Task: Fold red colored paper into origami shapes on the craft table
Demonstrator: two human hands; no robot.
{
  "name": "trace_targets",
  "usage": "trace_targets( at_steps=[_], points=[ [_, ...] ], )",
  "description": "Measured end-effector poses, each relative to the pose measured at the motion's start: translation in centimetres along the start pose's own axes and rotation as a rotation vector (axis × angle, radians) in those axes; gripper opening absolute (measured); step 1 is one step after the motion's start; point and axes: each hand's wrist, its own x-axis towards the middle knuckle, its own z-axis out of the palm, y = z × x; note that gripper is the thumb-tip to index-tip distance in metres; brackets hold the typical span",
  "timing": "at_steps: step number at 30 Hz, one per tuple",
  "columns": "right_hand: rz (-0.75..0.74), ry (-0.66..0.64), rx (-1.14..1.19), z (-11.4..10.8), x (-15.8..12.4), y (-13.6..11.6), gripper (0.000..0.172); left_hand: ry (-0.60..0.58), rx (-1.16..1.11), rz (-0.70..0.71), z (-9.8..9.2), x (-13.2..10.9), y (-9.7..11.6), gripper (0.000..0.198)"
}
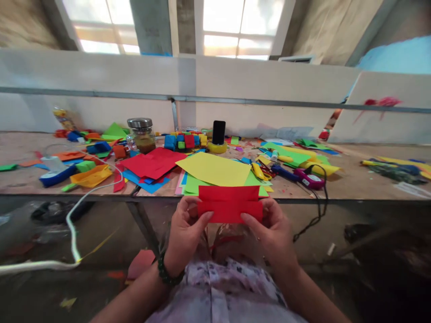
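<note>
A folded red paper (229, 204) is held level at the table's front edge, with a crease running across it. My left hand (186, 231) grips its left end, thumb on the near face and fingers curled behind. At the right end my right hand (274, 226) pinches it the same way. Just beyond the paper, a yellow sheet (215, 168) lies on top of green sheets (197, 185). Left of that stack are red sheets (153, 162) over blue ones (148, 183).
On the table (350, 179) stand a glass jar (141, 135), a phone (218, 132) on a yellow roll, and coloured paper blocks (189, 141). A purple device (309, 178) with a black cord sits at right. A white cable (71, 229) hangs at left.
</note>
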Motion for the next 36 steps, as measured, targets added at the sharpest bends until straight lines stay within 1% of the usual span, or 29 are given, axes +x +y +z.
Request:
trace_targets(
  at_steps=[2, 3, 4, 5, 6, 8, 9, 10, 14, 17, 20, 24, 30, 36],
  points=[
    [0.045, -0.022, 0.075, 0.1, 0.2, 0.1, 0.059, -0.02, -0.04, -0.044, 0.1, 0.1, 0.0, 0.07],
    [0.063, -0.039, 0.102, 0.1, 0.3, 0.1, 0.071, -0.028, -0.05, -0.06, 0.0, 0.2, 0.0, 0.079],
    [0.079, -0.059, 0.113, 0.1, 0.5, 0.2, 0.078, -0.04, -0.057, -0.072, 0.0, 0.2, -0.1, 0.082],
    [0.091, -0.081, 0.113, 0.0, 0.6, 0.3, 0.077, -0.055, -0.061, -0.079, -0.1, 0.3, -0.1, 0.079],
    [0.108, -0.111, 0.106, -0.2, 0.8, 0.3, 0.07, -0.074, -0.063, -0.084, -0.2, 0.4, -0.2, 0.071],
    [0.148, -0.178, 0.094, -0.5, 1.0, 0.3, 0.048, -0.119, -0.067, -0.089, -0.3, 0.6, -0.4, 0.054],
    [0.166, -0.202, 0.088, -0.7, 1.1, 0.3, 0.04, -0.134, -0.072, -0.092, -0.3, 0.6, -0.5, 0.048],
    [0.181, -0.216, 0.08, -0.8, 1.1, 0.2, 0.036, -0.14, -0.08, -0.097, -0.4, 0.6, -0.6, 0.045],
    [0.182, -0.191, 0.012, -1.0, 1.1, -0.1, 0.037, -0.166, -0.075, -0.179, -0.5, 0.8, -0.7, 0.041],
    [0.168, -0.199, 0.002, -1.1, 1.0, 0.0, 0.035, -0.2, -0.036, -0.247, -0.6, 0.9, -0.7, 0.037],
    [0.162, -0.225, 0.022, -1.2, 0.9, 0.3, 0.034, -0.209, 0.004, -0.262, -0.8, 1.0, -0.7, 0.035],
    [0.195, -0.25, 0.044, -1.2, 0.8, 0.2, 0.034, -0.234, 0.023, -0.285, -1.0, 1.0, -0.9, 0.038],
    [0.259, -0.236, 0.046, -1.1, 0.9, -0.2, 0.034, -0.228, -0.001, -0.307, -1.1, 0.9, -1.0, 0.038],
    [0.185, -0.249, -0.003, -1.2, 0.8, -0.1, 0.03, -0.217, -0.032, -0.308, -1.6, 0.7, -1.1, 0.032]
  ],
)
